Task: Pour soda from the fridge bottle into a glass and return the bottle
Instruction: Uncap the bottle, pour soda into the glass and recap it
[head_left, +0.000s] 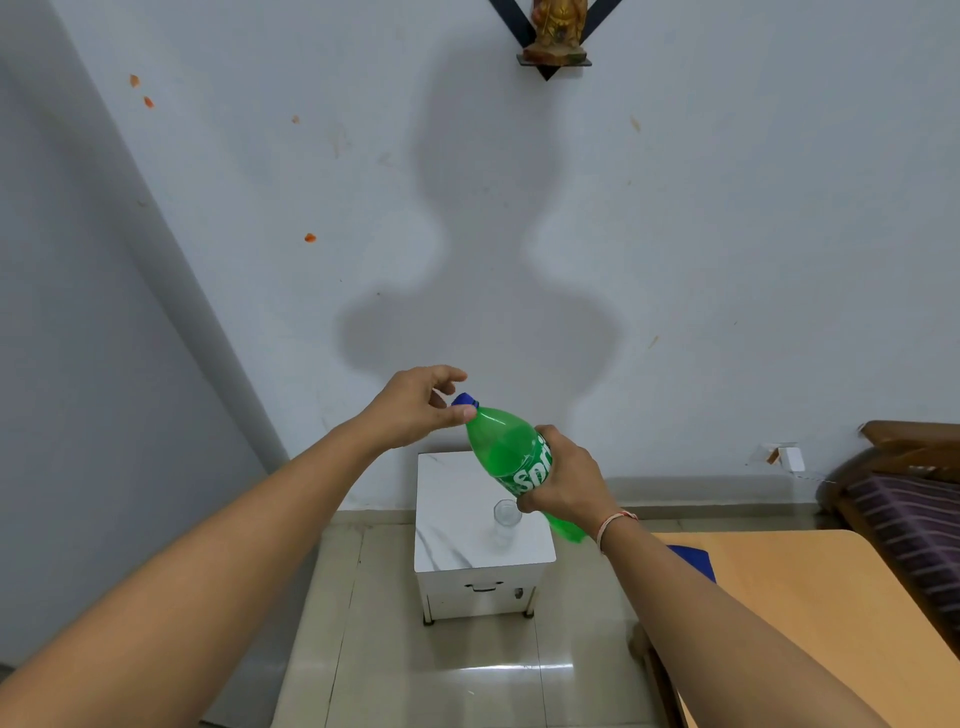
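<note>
Your right hand (563, 480) covers much of the green soda bottle (506, 452), so only part of its white lettering reads, and the bottle's base slips out of sight behind your wrist. The wooden table (810, 613) at lower right is cut off by the frame edge, as is the striped bedding (904, 525) beyond it and the small statue (558, 26) on the wall shelf at the top. A blue thing (693, 561) peeks out from behind your right forearm; what it is cannot be made out.

You have one bottle, one blue cap (465, 400), one clear glass (506, 517) and one white marble-topped cabinet (467, 519). The glass stands upright on the cabinet top, toward its right side, and looks empty, though it is small and partly behind your knuckles.

Your right hand wraps the bottle's middle, fingers curled round the label, and holds it tilted in the air above the cabinet with the neck pointing up and to the left. Your left hand (415, 408) is at the neck: the thumb presses the bottle's shoulder just below the cap, and the fingers arch loosely over the cap's far side. Whether those fingertips actually touch the cap is hard to say from this angle. The cap sits on the bottle's mouth.
</note>
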